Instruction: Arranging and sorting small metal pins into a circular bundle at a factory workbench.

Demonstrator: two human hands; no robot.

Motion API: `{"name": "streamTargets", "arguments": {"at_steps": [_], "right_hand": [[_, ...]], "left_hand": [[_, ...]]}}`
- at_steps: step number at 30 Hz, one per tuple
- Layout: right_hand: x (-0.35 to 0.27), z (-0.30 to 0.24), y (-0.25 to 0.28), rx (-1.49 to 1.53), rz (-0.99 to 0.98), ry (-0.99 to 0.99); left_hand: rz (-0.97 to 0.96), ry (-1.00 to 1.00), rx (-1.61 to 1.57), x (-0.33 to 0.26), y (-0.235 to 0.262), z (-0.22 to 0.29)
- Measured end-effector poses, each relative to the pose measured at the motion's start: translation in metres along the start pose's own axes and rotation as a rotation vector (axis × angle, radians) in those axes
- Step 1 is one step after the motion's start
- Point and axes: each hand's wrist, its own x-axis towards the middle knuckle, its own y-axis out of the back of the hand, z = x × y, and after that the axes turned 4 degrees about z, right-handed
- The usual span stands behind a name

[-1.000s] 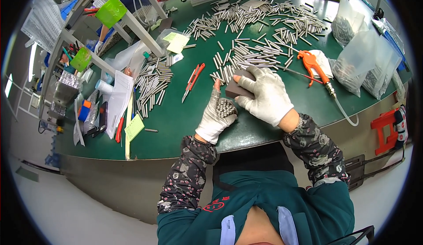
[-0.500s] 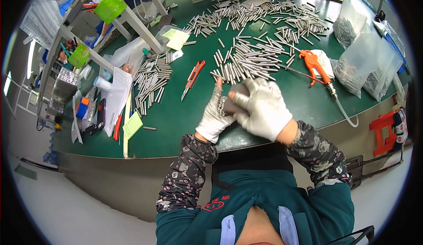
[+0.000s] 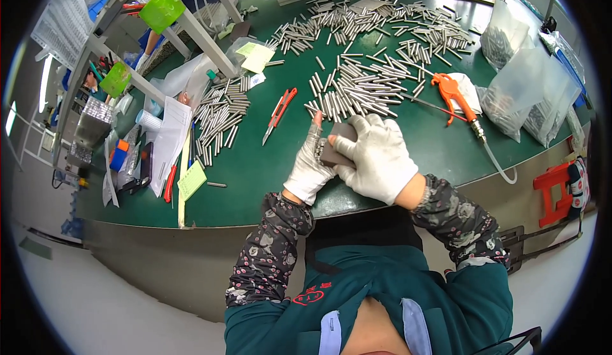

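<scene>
My left hand, in a white fingerless glove with the thumb pointing up, is closed around a few short metal pins; their ends show at the palm, and most of its fingers are hidden. A flat dark grey-brown block is gripped in my right hand, also white-gloved, and its edge lies against the pins. Both hands are close together near the front edge of the green table. Just beyond them lies a dense heap of loose steel pins.
A red utility knife lies left of the hands, blade out. Another pin pile sits farther left, beside papers. An orange air gun with a hose lies right, before clear bags of parts. A red stool stands beyond the table.
My right hand has shifted slightly left and sharpened from a motion blur, with more of the block showing. My left hand has stayed nearly in place.
</scene>
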Motion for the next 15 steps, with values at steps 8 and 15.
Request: {"name": "streamTargets", "arguments": {"at_steps": [8, 15], "right_hand": [[0.003, -0.003, 0.007, -0.006, -0.166, -0.082], [-0.009, 0.034, 0.004, -0.157, 0.002, -0.196]], "left_hand": [[0.039, 0.095, -0.065, 0.001, 0.000, -0.008], [0.029, 0.199, -0.109, -0.006, 0.004, -0.004]]}}
